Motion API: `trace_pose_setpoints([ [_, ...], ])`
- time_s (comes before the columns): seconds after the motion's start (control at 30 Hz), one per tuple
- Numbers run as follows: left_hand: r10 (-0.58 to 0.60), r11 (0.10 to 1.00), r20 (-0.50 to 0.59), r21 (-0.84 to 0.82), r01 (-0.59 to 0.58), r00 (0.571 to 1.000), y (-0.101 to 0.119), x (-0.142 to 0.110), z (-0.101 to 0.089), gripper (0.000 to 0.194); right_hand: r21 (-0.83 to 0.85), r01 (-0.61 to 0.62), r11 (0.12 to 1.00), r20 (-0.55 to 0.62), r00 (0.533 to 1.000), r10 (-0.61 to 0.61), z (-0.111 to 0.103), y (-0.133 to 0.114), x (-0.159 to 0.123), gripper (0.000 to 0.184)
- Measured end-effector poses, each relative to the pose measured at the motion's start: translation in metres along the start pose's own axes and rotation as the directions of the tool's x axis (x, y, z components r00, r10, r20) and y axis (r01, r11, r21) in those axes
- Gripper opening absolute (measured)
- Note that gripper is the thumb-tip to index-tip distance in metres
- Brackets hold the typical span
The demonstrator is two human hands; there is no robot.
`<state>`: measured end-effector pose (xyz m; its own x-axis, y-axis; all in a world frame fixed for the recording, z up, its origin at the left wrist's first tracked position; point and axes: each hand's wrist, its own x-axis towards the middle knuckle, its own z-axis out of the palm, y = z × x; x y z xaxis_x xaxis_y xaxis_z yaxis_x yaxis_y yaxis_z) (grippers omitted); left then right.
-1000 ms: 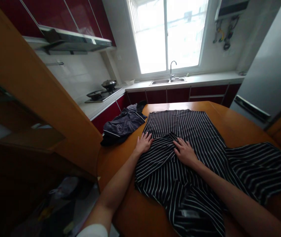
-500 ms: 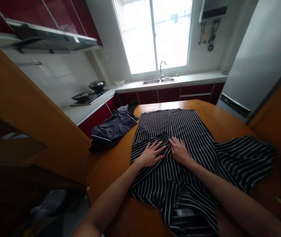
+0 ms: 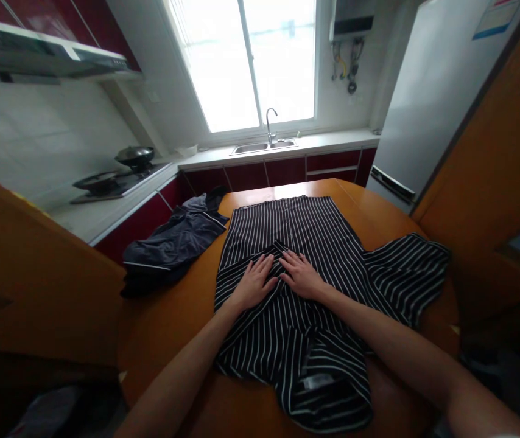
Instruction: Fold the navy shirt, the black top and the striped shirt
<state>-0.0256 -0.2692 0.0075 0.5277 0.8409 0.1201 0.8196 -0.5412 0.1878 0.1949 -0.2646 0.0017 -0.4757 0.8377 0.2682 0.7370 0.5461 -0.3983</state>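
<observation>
A black shirt with white stripes (image 3: 287, 225) lies spread on the wooden table (image 3: 168, 328), its collar end with a pale label toward me. One sleeve is folded inward across the body, and the other sleeve (image 3: 408, 274) sticks out to the right. My left hand (image 3: 254, 283) rests flat on the folded sleeve, fingers spread. Close beside it, my right hand (image 3: 302, 274) presses flat on the fabric near the sleeve's end, its fingers stretched out too. Neither hand grips the cloth.
Dark folded clothes (image 3: 178, 237) are heaped at the table's left edge. Beyond the table stand a counter with a sink (image 3: 264, 147), a stove (image 3: 123, 188) with two pans at the left, and a fridge (image 3: 433, 91) at the right.
The camera has turned to the right, shifting the scene left. My hands have moved slightly over the folded sleeve, the right one flattening more with its thumb out. The shirt lies much the same.
</observation>
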Motion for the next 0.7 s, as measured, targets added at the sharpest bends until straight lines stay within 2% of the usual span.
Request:
trace_pose_setpoints([
  [0.07,0.002,1.000,0.005,0.031,-0.003,1.000,-0.003,0.001,0.002,0.062,-0.024,-0.054,0.998,0.029,0.998,0.055,0.000,0.000,-0.001,0.057],
  [0.2,0.018,0.999,0.002,0.043,-0.018,1.000,-0.005,0.002,0.003,0.059,-0.056,-0.183,0.981,-0.014,0.983,0.183,-0.004,0.001,0.000,0.059],
  [0.47,0.049,0.996,-0.017,0.072,-0.047,0.999,-0.020,0.011,0.010,0.058,-0.051,-0.296,0.954,-0.116,0.950,0.289,-0.008,0.006,0.005,0.062],
  [0.53,0.058,0.995,-0.027,0.077,-0.056,0.998,-0.024,0.013,0.013,0.058,-0.052,-0.257,0.965,-0.151,0.957,0.247,-0.011,0.006,0.005,0.061],
  [0.6,0.060,0.995,-0.033,0.083,-0.057,0.998,-0.027,0.014,0.014,0.058,-0.059,-0.151,0.987,-0.159,0.977,0.140,-0.015,0.005,0.004,0.059],
  [0.7,0.068,0.994,-0.029,0.085,-0.065,0.997,-0.028,0.014,0.015,0.060,-0.062,0.047,0.997,-0.066,0.997,-0.051,-0.017,0.003,0.003,0.057],
])
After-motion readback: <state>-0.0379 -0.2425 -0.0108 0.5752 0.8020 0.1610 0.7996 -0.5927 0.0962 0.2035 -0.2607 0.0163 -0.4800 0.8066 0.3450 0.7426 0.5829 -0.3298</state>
